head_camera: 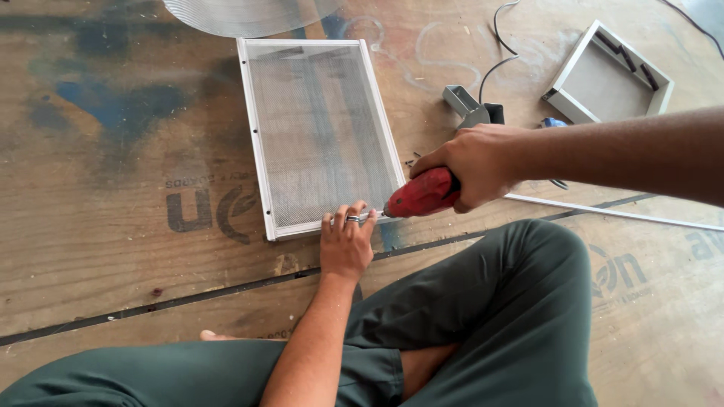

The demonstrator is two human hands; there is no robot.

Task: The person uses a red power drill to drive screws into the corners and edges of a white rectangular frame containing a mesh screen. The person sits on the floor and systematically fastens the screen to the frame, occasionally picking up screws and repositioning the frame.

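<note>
Right hand (475, 166) grips a red power screwdriver (422, 194), its tip apparently at the mesh screen frame (260, 151); left hand (347, 241) presses the frame's edge, fingers flat.

A second white frame (608, 75) lies upper right on the plywood floor (98, 226), near a black cable (498, 53) and a mesh roll (249, 15).

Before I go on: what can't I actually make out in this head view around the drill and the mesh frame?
- Drill bit tip: hidden by the left hand fingers at the mesh frame near edge.
- Red drill rear body: covered by the right hand.
- Mesh sheet: cut off by the top edge.
- Grey clamp-like piece: partly behind the right hand; its kind is unclear.
- Second frame: its dark inner parts are too small to identify.
</note>
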